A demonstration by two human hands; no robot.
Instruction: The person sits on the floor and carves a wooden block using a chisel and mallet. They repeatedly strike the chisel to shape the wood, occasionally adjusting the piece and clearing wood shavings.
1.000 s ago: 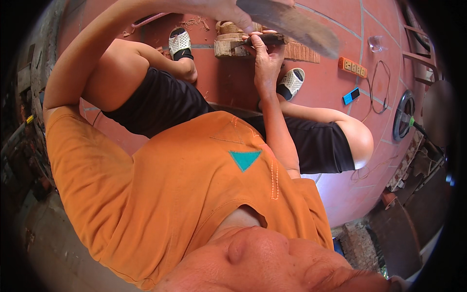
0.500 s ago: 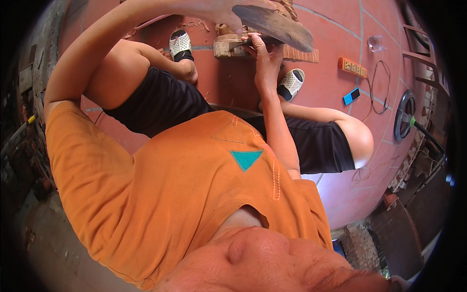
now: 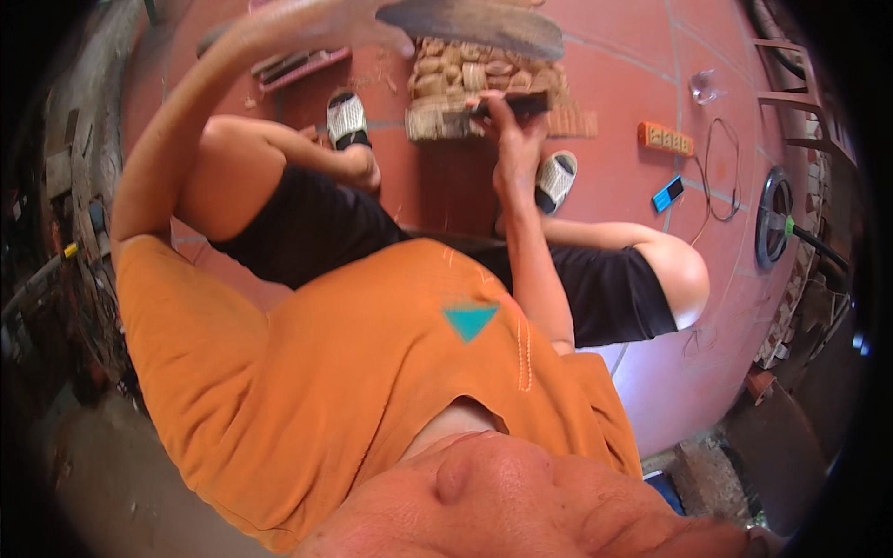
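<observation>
Two hands are working over a red tiled floor [image 3: 633, 84]; the right hand [image 3: 510, 126] is pinching a dark stick [image 3: 512, 105] against the wooden block [image 3: 456, 79]; the left hand [image 3: 358, 23] is gripping a broad blade [image 3: 470, 23] above it.

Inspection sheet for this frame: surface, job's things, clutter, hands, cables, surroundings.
Surface: red tiled floor; person sits on it, legs bent.
Job's things: broad dark blade raised above a wooden block between the feet; a dark stick rests on the block.
Clutter: orange power strip, blue device, clear glass, pink tray.
Hands: left hand at the blade's handle end, grip blurred; right hand grips the stick.
Cables: dark cord looped by the strip.
Surroundings: round fan, rubble at right.
</observation>
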